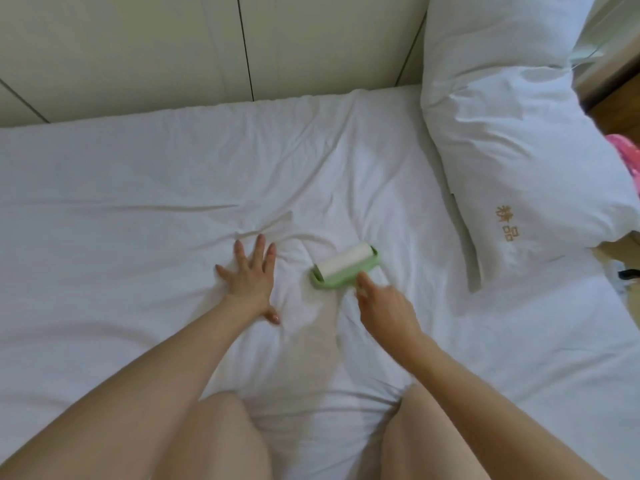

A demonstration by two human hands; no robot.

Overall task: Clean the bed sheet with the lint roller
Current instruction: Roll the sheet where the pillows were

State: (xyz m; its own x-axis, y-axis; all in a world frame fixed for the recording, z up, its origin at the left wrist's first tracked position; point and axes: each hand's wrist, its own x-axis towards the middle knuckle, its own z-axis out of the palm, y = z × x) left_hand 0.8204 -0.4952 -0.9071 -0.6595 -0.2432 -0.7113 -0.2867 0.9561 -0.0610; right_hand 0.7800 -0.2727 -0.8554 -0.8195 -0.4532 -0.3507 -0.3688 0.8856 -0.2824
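Observation:
A wrinkled white bed sheet (pixel 145 188) covers the whole bed. A lint roller (pixel 344 266) with a white sticky drum in a light green frame lies on the sheet near the middle. My right hand (pixel 384 306) grips its green handle, index finger stretched along it toward the frame. To the roller's left, my left hand (pixel 247 282) presses flat on the sheet with fingers spread. Both knees rest on the sheet at the bottom.
A white pillow (pixel 519 150) with gold embroidery lies at the upper right, its corner close to the roller. A pale padded headboard wall (pixel 173 46) runs behind the bed. Beyond the right edge are wooden floor, a pink item (pixel 628 157) and a dark object (pixel 628 273).

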